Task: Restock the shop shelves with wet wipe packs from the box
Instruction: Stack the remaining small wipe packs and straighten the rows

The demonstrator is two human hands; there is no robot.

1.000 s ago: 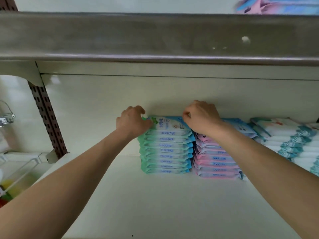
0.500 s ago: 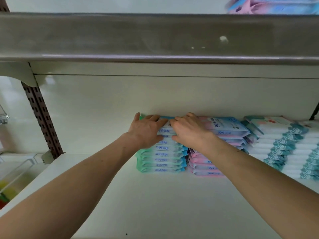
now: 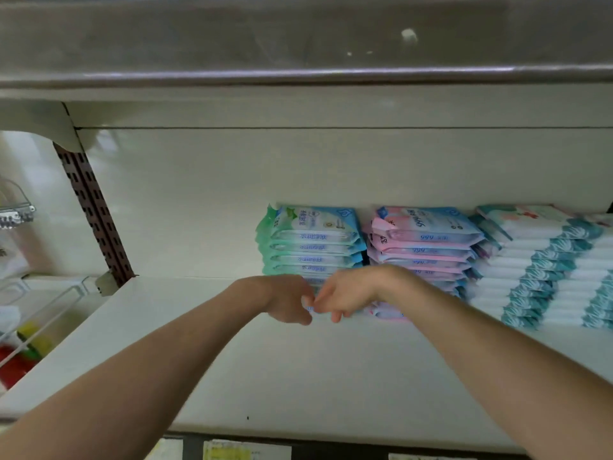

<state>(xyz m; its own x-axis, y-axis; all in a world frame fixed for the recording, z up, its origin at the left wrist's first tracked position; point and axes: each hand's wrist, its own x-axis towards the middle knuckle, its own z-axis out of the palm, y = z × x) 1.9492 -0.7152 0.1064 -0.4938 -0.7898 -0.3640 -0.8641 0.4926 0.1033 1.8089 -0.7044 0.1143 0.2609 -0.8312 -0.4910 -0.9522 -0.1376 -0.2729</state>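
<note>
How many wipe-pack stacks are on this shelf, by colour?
green-blue stack: 1
pink-blue stack: 1
white-teal stacks: 2, the second cut off by the right edge of the picture
Total: 4

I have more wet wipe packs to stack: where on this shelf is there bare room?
Bare shelf lies left of the green stack, up to the perforated upright, and along the front edge. Rightward it is crowded: the pink stack and white stack sit close together.
</note>
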